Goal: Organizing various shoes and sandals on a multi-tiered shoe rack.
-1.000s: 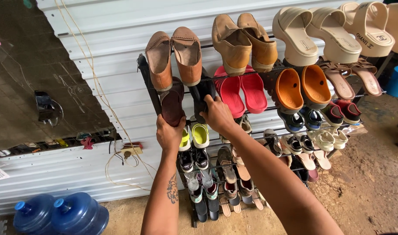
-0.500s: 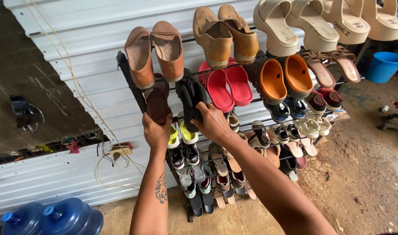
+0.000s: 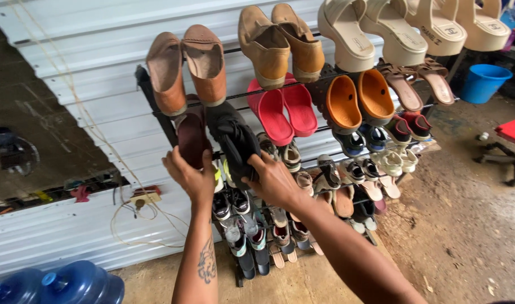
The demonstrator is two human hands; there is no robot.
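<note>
A tall black shoe rack (image 3: 154, 107) leans against a white corrugated wall and is full of footwear. My left hand (image 3: 191, 175) holds the lower end of a dark maroon shoe (image 3: 192, 134) at the rack's left side. Beside it, my right hand (image 3: 273, 181) grips a black shoe (image 3: 235, 142) from below. Both shoes sit just under a pair of tan loafers (image 3: 185, 66) on the top tier. Pink slippers (image 3: 284, 110) and orange clogs (image 3: 354, 100) lie to the right on the same tier as the held shoes.
Cream platform sandals (image 3: 381, 31) fill the top right of the rack. Two blue water jugs (image 3: 60, 286) stand at the lower left. A blue bucket (image 3: 482, 81) and a red chair (image 3: 513, 132) are at the right on the dirt floor. Cables (image 3: 128, 225) hang along the wall.
Both hands have slid down and left with the maroon and black shoes, pulling them lower off the tier. The view has shifted right, revealing the red chair.
</note>
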